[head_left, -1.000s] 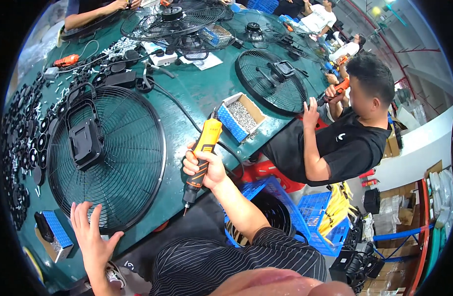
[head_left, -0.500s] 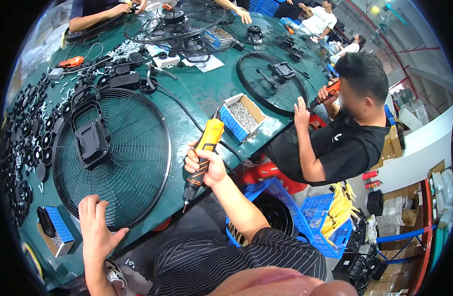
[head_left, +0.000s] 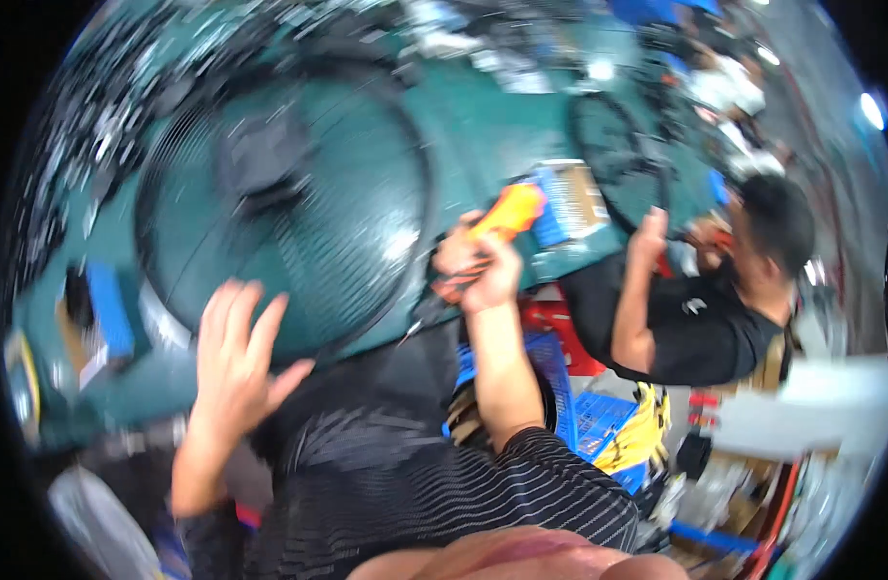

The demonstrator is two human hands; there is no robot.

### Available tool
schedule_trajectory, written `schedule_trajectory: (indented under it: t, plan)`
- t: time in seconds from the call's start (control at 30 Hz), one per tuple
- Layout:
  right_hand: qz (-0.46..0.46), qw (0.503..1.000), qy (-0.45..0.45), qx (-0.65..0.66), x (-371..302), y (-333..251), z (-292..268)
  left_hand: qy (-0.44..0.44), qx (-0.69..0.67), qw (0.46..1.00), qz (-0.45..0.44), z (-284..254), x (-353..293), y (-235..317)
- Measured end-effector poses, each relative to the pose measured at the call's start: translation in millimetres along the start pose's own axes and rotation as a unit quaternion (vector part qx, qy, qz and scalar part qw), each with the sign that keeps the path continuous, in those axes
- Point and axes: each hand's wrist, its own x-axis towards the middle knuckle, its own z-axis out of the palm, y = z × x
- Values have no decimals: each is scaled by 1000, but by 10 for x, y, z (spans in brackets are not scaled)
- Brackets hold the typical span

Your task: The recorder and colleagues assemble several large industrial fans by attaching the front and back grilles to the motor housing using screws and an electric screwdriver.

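Observation:
My right hand [head_left: 478, 266] is wrapped round a yellow and black electric screwdriver [head_left: 514, 210], its bit pointing down and toward me near the table's front edge. To its left a large round black fan guard [head_left: 352, 232] lies on the green table, with a dark square motor mount [head_left: 262, 155] at its middle. My left hand [head_left: 233, 353] holds nothing, fingers spread, at the guard's near edge; blur hides whether it touches the wire. Just beyond the screwdriver stands a blue and brown cardboard box [head_left: 579, 198], its contents smeared by motion.
Dark small parts [head_left: 86, 126] cover the table's far left. A small blue box [head_left: 106, 314] stands left of my left hand. A co-worker in black [head_left: 686, 314] is at the right, beside another fan guard [head_left: 599, 145]. Blue crates [head_left: 599, 420] with yellow cables stand below.
The whole view has swung and blurred, so the table's things appear shifted right. My left hand's fingers have spread wider. My right hand still grips the screwdriver.

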Motion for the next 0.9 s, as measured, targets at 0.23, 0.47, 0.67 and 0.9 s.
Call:
schedule_trajectory:
  t: [0.23, 0.47, 0.67, 0.9]
  plan:
    - [27, 982, -172, 78, -31, -68, -86, 265, 141, 947, -120, -714, -539, -864]
    - [39, 987, -141, 70, -11, -110, -136, -56, 162, 921, -349, -1218, -781, -1330]
    - [39, 987, -135, 78, -31, -108, -144, -193, 195, 887, -372, -1153, -718, -1589]
    - [44, 984, -145, 92, -7, -99, -146, -245, 167, 915, -274, -1047, -990, -2111]
